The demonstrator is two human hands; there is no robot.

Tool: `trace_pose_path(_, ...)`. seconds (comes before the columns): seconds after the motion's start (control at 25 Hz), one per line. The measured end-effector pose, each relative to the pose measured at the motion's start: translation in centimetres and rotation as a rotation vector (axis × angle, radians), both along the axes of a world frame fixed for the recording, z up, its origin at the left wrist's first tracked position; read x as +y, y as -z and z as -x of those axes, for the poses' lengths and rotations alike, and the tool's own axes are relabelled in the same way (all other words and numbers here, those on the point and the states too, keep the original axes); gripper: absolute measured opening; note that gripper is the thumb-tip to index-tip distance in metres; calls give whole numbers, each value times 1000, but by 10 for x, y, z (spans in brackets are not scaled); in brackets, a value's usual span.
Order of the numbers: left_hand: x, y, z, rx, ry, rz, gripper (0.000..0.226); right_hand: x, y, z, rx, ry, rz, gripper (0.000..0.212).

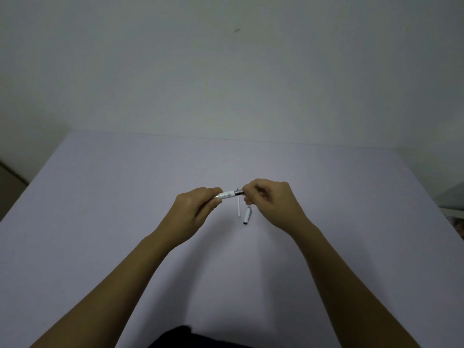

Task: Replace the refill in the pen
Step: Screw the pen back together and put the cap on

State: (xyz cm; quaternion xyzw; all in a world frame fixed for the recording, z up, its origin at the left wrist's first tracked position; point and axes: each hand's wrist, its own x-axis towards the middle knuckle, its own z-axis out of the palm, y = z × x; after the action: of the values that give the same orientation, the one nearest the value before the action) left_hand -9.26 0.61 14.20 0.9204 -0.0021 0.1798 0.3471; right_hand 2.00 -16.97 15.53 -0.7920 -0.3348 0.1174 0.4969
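Observation:
A white pen barrel (227, 194) with a faint print is held level above the table, between both hands. My left hand (194, 209) is closed around its left end. My right hand (270, 200) pinches the dark and metallic front section (239, 192) at the barrel's right end. A thin white refill (239, 207) lies on the table just below the pen, pointing toward me. To the right of the refill lies a white pen cap (246, 215) with a dark end.
The pale lilac table (125, 222) runs back to a plain wall (226, 71). Its left edge slants at far left. Some grey and white objects (454, 204) sit past the table's right edge. Dark clothing (185, 337) shows at the bottom.

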Motion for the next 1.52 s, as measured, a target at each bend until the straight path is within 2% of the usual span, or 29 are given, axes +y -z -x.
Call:
trace_pose_path(0.08,-1,-2,-1,-13,9,-3,20,1,-1,0,-38,29,5,22)
trace_pose_path(0.16,0,-3,-2,-15,-5,1,19,2,-2,2,-63,9,-26,11)
trace_pose_path(0.24,-1,-4,-2,-16,-13,11,16,1,-4,2,-94,-15,-62,12)
trace_pose_path(0.32,-1,-3,-2,-14,0,12,15,1,-5,-1,-126,-15,-34,3)
trace_pose_path(0.44,-1,-2,0,-13,7,4,17,2,-3,-2,-147,-24,49,18)
trace_pose_path(0.56,0,0,1,-2,-27,30,16,1,-3,-1,-159,-84,26,13)
trace_pose_path(0.72,0,1,1,8,-14,45,15,-1,-4,-4,-237,-55,61,7)
trace_pose_path(0.8,1,1,1,5,-6,45,15,1,-4,-3,-260,-44,120,16)
trace_pose_path(0.92,4,2,1,16,-7,38,14,-1,-6,-3,-218,-87,60,20)
trace_pose_path(1.08,7,4,2,33,15,28,15,-1,-7,-2,-276,-103,102,10)
trace_pose_path(1.16,7,4,3,32,28,30,18,1,-6,-1,-275,-80,157,18)
trace_pose_path(1.36,8,4,3,36,28,39,19,1,-6,0,-337,-148,136,9)
trace_pose_path(1.44,7,4,2,35,33,39,19,3,-5,-2,-335,-117,199,22)
trace_pose_path(1.52,8,4,1,33,32,36,19,2,-6,-2,-321,-124,195,21)
